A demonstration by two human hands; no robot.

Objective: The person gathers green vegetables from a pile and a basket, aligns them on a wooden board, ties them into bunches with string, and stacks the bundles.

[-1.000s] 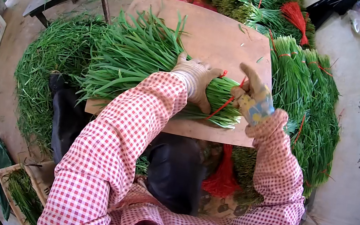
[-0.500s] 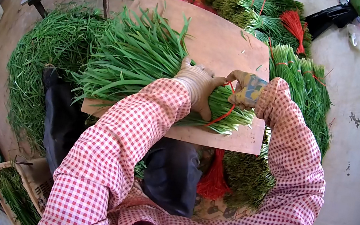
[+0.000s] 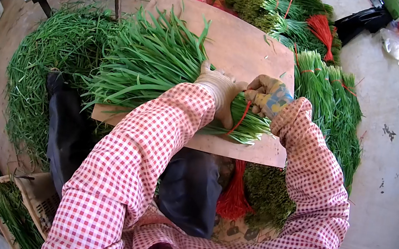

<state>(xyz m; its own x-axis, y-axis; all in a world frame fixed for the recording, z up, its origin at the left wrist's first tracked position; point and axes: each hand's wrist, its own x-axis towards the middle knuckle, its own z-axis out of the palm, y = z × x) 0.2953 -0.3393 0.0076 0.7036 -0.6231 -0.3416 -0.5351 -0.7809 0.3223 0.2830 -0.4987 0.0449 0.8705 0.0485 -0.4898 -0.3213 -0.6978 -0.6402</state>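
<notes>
Head view, and it's all green blades and red checks! A thick green bundle (image 3: 148,66) lies across a smooth, tan board (image 3: 256,39), long flat leaves fanning out in a glossy spray on one side, pale cut stalks packed tight on the other. The left hand (image 3: 219,92), in a ribbed, striped glove, curves over the bundle near its stalk end, thumb spread from the fingers, clasping it from above; the far fingertips are hidden. Just beside it, the right hand (image 3: 267,96), gloved in worn cloth with a blue and yellow patch, is bunched tight, fingers pinching a thin red tie (image 3: 241,118) that bows over the stalks. So the bundle runs beneath the left palm, its pale ends poking out below the right hand. Beneath the board's near edge hangs a stringy red tassel (image 3: 235,196); tied bundles (image 3: 329,91) bristle to the right, and a tangled leaf heap (image 3: 44,72) sprawls left.
</notes>
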